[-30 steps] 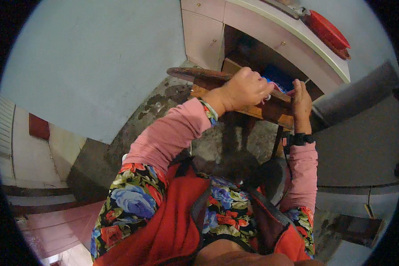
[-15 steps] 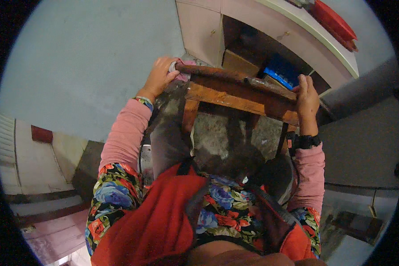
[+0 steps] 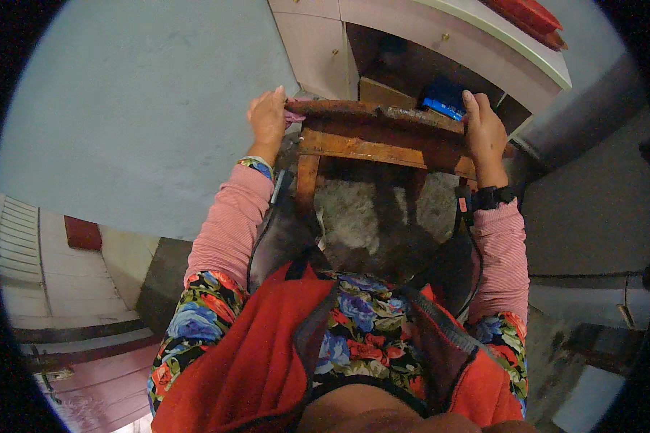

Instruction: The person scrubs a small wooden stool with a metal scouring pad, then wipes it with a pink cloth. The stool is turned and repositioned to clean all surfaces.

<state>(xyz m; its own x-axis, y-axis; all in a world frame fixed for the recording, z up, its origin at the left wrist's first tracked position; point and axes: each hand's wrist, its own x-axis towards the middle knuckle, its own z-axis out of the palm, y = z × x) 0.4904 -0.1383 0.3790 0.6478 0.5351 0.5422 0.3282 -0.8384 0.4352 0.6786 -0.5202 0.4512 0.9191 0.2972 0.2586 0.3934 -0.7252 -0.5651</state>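
Observation:
A worn brown wooden stool [image 3: 365, 150] stands in front of me, its long top edge lying between my hands and its legs toward me. My left hand [image 3: 269, 119] is closed round the left end, with a pink cloth [image 3: 293, 117] showing between the palm and the wood. At the right end my right hand [image 3: 487, 130] grips the top, thumb side up; the wood partly hides its fingers. A black watch [image 3: 494, 196] sits on my right wrist.
Beyond the stool is a pale cabinet [image 3: 412, 18] with an open shelf holding a blue package [image 3: 444, 99] and a cardboard box [image 3: 386, 94]. A red object [image 3: 531, 18] lies on its top. A pale wall [image 3: 144, 123] rises at left. Below is stained concrete floor [image 3: 354, 209].
The view has shifted, so the cabinet sits farther left and higher. My right hand and the stool's right end have come up and left. Less of the pink cloth shows at my left hand.

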